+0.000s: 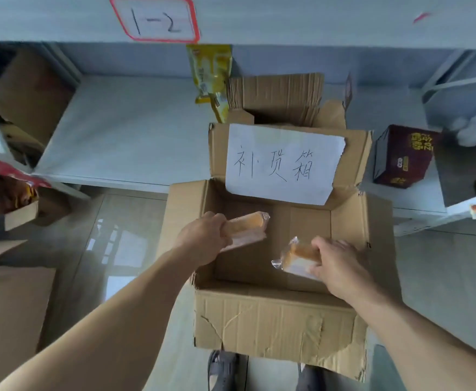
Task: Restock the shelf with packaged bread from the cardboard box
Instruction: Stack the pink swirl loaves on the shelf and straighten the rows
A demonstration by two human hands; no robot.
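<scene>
An open cardboard box (276,325) stands on the floor below me, with a handwritten white paper label (283,163) on its far flap. My left hand (203,235) grips a clear-wrapped bread (249,225) over the box's left side. My right hand (335,266) grips a second wrapped bread (296,256) inside the box's right part. The pale shelf board (124,131) lies beyond the box. A smaller open carton (276,97) stands on it, with yellow bread packets (210,74) beside it.
A sign marked 1-2 (155,19) is fixed on the shelf edge above. A dark red carton (400,156) sits on the shelf at right. Brown boxes stand at left (30,97) and on the floor at lower left (11,314). My feet (222,371) show under the box.
</scene>
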